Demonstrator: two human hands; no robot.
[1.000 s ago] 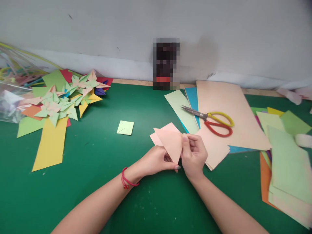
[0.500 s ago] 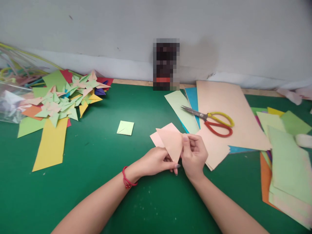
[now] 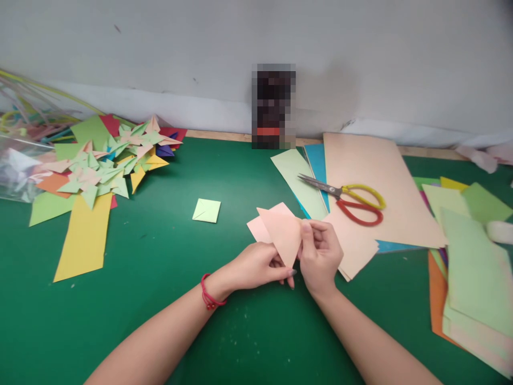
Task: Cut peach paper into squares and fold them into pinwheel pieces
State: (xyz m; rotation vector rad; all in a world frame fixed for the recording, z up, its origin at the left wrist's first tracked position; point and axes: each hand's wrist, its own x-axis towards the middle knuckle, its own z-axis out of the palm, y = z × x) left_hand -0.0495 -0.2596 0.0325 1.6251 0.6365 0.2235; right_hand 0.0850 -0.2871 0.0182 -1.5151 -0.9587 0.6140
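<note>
Between my hands is a pink sheet of paper [image 3: 284,238], folded into a triangle with one corner pointing down. My left hand [image 3: 262,266], with a red cord bracelet at the wrist, pinches its lower corner between thumb and fingers. At its right corner, the thumb and curled fingers of my right hand [image 3: 319,254] grip the paper. Another pink piece of paper [image 3: 259,229] lies behind the triangle, partly hidden by it. A small folded light green paper square [image 3: 207,210] rests on the table to the left of my hands.
Scissors [image 3: 340,198] with yellow and red handles lie on paper sheets [image 3: 372,176] behind my right hand. Folded paper stars [image 3: 108,160] are heaped at the left, above a yellow strip [image 3: 84,240]. Green sheets [image 3: 476,272] lie at the right. A wall [image 3: 180,53] stands behind the table.
Both hands keep their grip on the pink paper. Its upper left tip has risen very slightly, and the right hand has shifted a touch to the right.
</note>
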